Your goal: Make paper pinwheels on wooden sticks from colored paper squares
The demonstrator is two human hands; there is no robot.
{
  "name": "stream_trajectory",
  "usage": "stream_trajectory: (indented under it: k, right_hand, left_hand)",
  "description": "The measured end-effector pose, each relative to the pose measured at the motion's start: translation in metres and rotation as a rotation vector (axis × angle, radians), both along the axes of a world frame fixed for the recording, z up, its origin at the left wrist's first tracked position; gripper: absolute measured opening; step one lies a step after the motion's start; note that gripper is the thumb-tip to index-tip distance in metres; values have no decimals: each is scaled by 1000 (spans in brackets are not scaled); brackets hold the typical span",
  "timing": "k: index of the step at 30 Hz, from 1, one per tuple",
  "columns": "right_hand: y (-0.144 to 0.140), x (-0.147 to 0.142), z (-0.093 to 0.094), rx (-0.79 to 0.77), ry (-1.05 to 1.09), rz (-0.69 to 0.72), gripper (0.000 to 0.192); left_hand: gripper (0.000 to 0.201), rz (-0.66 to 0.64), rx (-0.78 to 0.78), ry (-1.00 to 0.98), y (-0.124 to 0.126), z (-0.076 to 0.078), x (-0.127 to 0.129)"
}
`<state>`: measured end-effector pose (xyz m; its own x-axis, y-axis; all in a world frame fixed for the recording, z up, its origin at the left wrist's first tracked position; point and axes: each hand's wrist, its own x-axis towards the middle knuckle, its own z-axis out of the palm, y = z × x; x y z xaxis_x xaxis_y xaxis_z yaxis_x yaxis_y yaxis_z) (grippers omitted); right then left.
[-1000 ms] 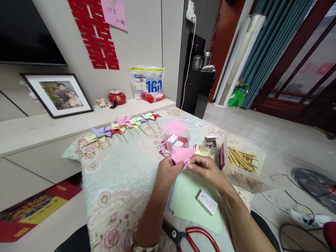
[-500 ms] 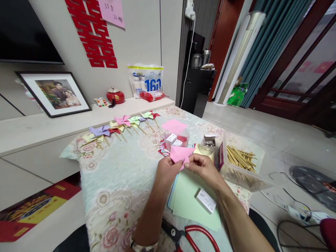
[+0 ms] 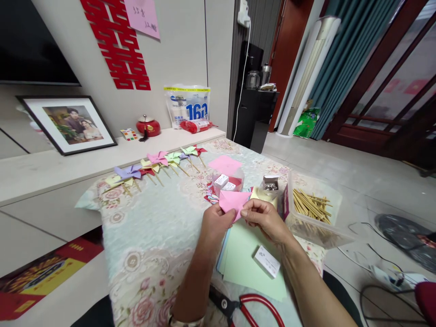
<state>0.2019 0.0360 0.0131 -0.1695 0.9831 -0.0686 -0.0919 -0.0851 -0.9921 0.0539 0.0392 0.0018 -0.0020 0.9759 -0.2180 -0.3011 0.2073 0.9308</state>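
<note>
Pink paper (image 3: 233,200), pinched by left hand (image 3: 215,221), right hand (image 3: 265,217)

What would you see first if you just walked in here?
Probably the pink folded paper, pinched between the left hand and right hand above the flowery table. Next, the row of colourful paper pinwheels along the table's far edge, and the big red paper cutting on the wall.

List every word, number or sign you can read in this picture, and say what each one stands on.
"160": large numerals on the white and blue bag on the shelf; its smaller print is too blurred.
Red double-happiness sign: a paper cutout on the wall.
Pink note on the wall: handwriting, too unclear to read.
Small white box on the green paper: print too small to read.
</note>
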Motion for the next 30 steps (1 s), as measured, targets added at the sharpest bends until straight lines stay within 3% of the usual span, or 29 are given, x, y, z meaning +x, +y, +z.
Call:
stream_trajectory:
  k: [9,30]
  right_hand:
    - [2,1,-10,193,-327,-59,18]
    - [-2,-2,-8,214,-470,-82,13]
  left_hand:
    - [24,0,-17,-81,0,-2,-1]
    - [24,-50,-11,36,0,-7,-4]
